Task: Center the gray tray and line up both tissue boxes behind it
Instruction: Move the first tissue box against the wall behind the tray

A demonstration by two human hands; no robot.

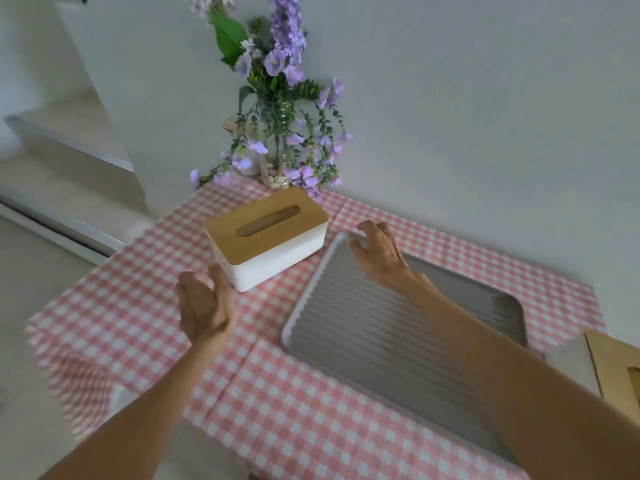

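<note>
- Reaching across the gray tray (363, 327), the right hand (379, 252) lies at its far left corner, fingers spread, fingertips on or just over the white rim; palm flat, nothing clasped. Actual contact with the rim cannot be confirmed.
- Left hand (204, 306) hovers open, palm turned inward, just beside the near end of the white tissue box with wooden lid (268, 237); thumb tip appears to touch or nearly touch the box corner. Holding nothing.
- Tray sits on the pink checked tablecloth (304, 420), skewed: long axis runs from near left to far right, not parallel to the wall.
- Box lies left of and slightly behind the tray, also skewed, its slot pointing toward the vase of purple flowers (277, 126).
- Second tissue box (616, 368) is only partly in view at the right edge, near side of the tray, well apart from the first.
- Judgement: tray squaring falls to the right hand, already on it; first box lies nearer the left hand. Neither box is lined up behind the tray yet.
</note>
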